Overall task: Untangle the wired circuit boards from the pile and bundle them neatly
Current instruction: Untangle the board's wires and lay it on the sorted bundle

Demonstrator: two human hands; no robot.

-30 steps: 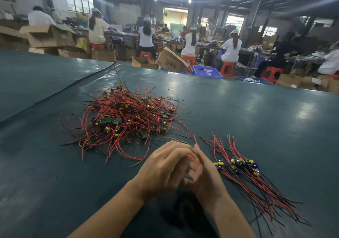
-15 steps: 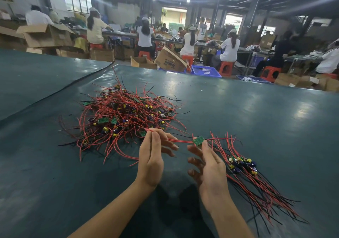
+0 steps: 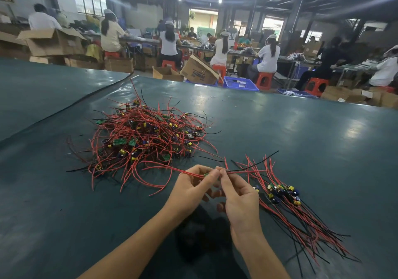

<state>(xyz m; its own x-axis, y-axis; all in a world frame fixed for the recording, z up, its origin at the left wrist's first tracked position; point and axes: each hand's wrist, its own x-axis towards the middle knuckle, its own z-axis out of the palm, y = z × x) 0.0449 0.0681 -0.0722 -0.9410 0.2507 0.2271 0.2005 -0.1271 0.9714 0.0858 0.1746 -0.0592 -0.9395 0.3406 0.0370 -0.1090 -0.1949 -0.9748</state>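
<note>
A tangled pile [image 3: 146, 136] of small green circuit boards with red and black wires lies on the dark green table [image 3: 301, 141], left of centre. To the right, a sorted bundle [image 3: 286, 194] of boards lies with its wires aligned and fanning toward the near right. Just above the table between them, my left hand [image 3: 189, 190] and my right hand [image 3: 239, 197] meet at the fingertips. Both pinch one small green board [image 3: 207, 174]. Its red wires trail left toward the pile, and red and black wires run right over the bundle.
A seam [image 3: 64, 110] in the table cover runs diagonally at the left. Beyond the far edge are cardboard boxes [image 3: 199, 71], a blue crate [image 3: 240, 84], red stools and several seated people working at benches.
My hands were apart half a second ago, the right holding the board up. They have come together, and both now pinch the board, with its wires stretched out to either side.
</note>
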